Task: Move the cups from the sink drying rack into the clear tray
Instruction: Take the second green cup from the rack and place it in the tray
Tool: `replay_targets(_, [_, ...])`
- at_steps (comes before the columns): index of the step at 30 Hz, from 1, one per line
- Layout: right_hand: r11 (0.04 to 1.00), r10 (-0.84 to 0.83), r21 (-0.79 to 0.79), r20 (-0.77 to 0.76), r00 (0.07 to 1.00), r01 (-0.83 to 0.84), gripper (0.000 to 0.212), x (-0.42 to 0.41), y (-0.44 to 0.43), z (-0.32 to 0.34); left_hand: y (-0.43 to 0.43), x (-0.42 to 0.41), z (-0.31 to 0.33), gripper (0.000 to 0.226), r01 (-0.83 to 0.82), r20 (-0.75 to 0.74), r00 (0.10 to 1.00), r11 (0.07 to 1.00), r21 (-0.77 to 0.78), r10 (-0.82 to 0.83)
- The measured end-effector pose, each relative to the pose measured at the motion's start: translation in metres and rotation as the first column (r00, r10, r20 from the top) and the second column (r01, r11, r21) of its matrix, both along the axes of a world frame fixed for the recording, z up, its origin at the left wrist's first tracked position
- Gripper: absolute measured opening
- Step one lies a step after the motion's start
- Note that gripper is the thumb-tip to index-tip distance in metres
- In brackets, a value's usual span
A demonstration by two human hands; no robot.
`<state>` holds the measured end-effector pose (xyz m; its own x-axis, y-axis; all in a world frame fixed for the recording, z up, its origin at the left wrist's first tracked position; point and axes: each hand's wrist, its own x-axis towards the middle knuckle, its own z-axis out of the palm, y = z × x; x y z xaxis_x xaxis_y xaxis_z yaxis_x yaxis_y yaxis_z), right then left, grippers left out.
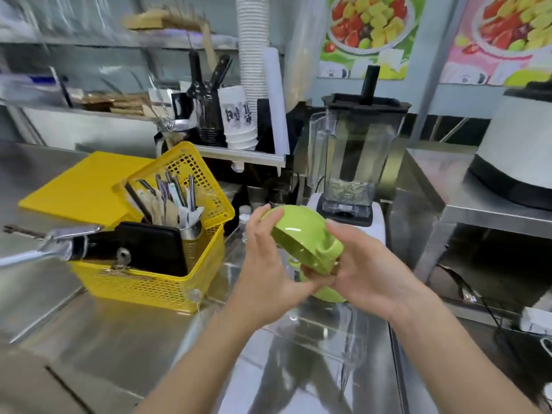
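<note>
Both hands, left hand (268, 264) and right hand (367, 273), close their fingers around a green cup (304, 243), carried tilted above what seems the clear tray (328, 333) beneath them; lowering it comes next.

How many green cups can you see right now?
2. One glossy green plastic cup is held tilted between the left hand and right hand; a second green cup sits below them, mostly hidden. Others may be hidden.

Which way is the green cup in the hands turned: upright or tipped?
Tipped. The green cup lies tilted between the left hand and right hand, its foot ring facing the camera.
</note>
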<state>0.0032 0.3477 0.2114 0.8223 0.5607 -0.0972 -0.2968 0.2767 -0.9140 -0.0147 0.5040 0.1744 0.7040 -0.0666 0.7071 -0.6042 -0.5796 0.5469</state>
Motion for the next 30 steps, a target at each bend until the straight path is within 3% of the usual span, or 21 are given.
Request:
replay_targets(2, [0.997, -0.062, 0.053, -0.047, 0.997, 0.064, 0.082, 0.01, 0.012, -0.007, 0.024, -0.002, -0.002, 0.096, 0.133, -0.23, 0.966, 0.989, 0.064, -0.115])
replay_targets(5, [0.989, -0.133, 0.064, -0.029, 0.991, 0.135, 0.049, 0.02, 0.032, -0.016, 0.045, -0.003, -0.007, 0.08, 0.13, -0.367, 0.909, 0.971, -0.203, -0.198])
replay_targets(9, [0.986, -0.164, 0.009, 0.047, 0.985, 0.164, 0.062, 0.031, 0.064, -0.029, 0.062, 0.012, -0.013, 0.073, -0.011, -0.362, 0.913, 0.873, -0.487, -0.19])
replay_targets(12, [0.955, -0.112, -0.247, 0.209, 0.972, 0.163, 0.066, 0.041, 0.077, -0.038, 0.081, 0.023, -0.017, 0.08, 0.023, -0.454, 0.834, 0.842, -0.54, -0.313])
replay_targets(17, [0.763, 0.093, -0.61, 0.432, 0.897, 0.214, 0.074, 0.058, 0.085, -0.045, 0.098, 0.039, -0.028, 0.081, -0.005, -0.584, 0.785, 0.94, -0.341, -0.208])
replay_targets(22, [0.69, 0.284, -0.7, 0.496, 0.821, 0.185, 0.044, 0.075, 0.083, -0.047, 0.101, 0.047, -0.043, 0.078, 0.017, -0.633, 0.769, 0.992, -0.122, -0.09])
replay_targets(26, [0.656, 0.347, -0.744, 0.449, 0.824, 0.129, 0.049, 0.09, 0.08, -0.047, 0.099, 0.057, -0.049, 0.079, -0.051, -0.654, 0.756, 0.996, -0.079, -0.013])
replay_targets(30, [0.615, 0.393, -0.775, 0.461, 0.796, 0.145, 0.042, 0.103, 0.083, -0.049, 0.095, 0.062, -0.054, 0.081, -0.109, -0.656, 0.743, 0.991, 0.075, 0.131])
